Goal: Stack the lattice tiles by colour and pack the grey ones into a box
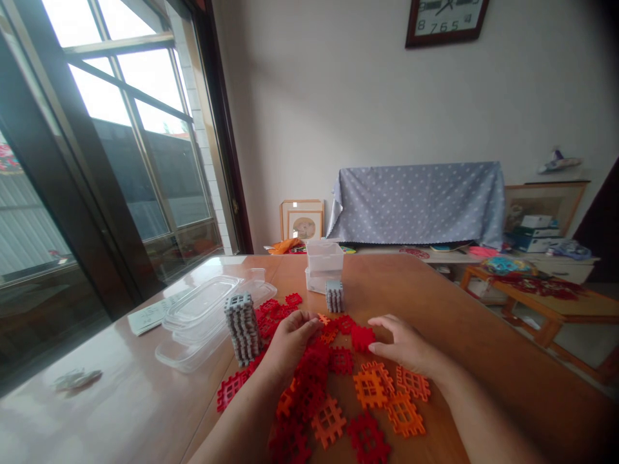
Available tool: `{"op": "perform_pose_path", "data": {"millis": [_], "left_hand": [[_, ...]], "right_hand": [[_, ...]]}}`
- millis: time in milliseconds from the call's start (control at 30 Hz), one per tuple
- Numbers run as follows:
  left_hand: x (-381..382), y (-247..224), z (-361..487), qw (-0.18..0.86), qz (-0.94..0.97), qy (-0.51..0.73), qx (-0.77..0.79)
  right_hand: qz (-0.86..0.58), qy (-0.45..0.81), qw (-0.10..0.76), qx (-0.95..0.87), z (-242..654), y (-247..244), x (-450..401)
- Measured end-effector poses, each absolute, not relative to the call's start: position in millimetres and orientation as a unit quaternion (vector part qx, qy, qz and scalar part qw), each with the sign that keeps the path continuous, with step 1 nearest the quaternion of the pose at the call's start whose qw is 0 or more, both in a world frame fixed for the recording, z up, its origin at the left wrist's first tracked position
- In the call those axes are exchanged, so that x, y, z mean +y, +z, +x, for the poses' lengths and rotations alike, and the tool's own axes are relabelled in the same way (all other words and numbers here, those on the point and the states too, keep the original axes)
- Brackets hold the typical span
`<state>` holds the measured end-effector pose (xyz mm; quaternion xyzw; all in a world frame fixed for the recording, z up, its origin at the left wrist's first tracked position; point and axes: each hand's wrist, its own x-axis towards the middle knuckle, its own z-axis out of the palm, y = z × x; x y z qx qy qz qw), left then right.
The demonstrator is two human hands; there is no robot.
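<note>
Red and orange plastic interlocking window tiles [342,360] lie in a loose spread across the wooden table. My left hand [293,338] is above the red pile with its thumb and fingers pinched together. What it holds, if anything, is hidden; a small orange tile [329,332] shows just beyond its fingertips. To the right, my right hand [403,345] has its thumb and fingers around the edge of a red tile [362,338]. Orange tiles [370,388] lie below that hand. A tall stack of grey tiles [242,330] stands left of my left hand.
A shorter grey stack [334,296] stands before white translucent containers [325,259]. Clear plastic lids [203,303] and a paper sheet [152,314] lie on the left. A crumpled clear item [77,380] sits nearer the left edge. The wooden table [483,348] extends to the right.
</note>
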<state>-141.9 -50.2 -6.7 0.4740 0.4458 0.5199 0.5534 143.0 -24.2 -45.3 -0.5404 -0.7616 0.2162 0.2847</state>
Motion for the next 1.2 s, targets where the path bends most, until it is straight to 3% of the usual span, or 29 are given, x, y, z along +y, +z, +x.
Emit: {"op": "perform_pose_path", "data": {"millis": [1200], "left_hand": [[-51.9, -8.8, -142.2, 0.559, 0.49, 0.508, 0.435]], "right_hand": [[-0.531, 0.216, 0.301, -0.762, 134.1, -44.2, -24.8]]}}
